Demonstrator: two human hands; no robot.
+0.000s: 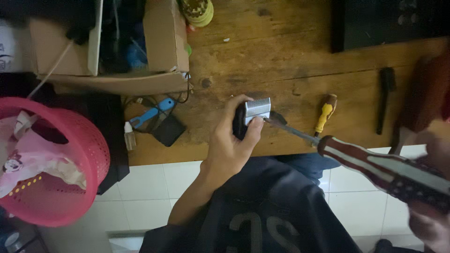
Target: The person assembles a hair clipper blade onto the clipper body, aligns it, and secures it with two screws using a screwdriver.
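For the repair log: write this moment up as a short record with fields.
left hand: left hand grips a black hair clipper with a silver blade, thumb on the blade
right hand: right hand, blurred at the frame edge, holds a large screwdriver with a red and white striped handle
contact: the screwdriver's tip meets the clipper just below the blade
surface: wooden workbench
lying nearby: yellow-handled screwdriver; black brush
left side: pink mesh basket; open cardboard box
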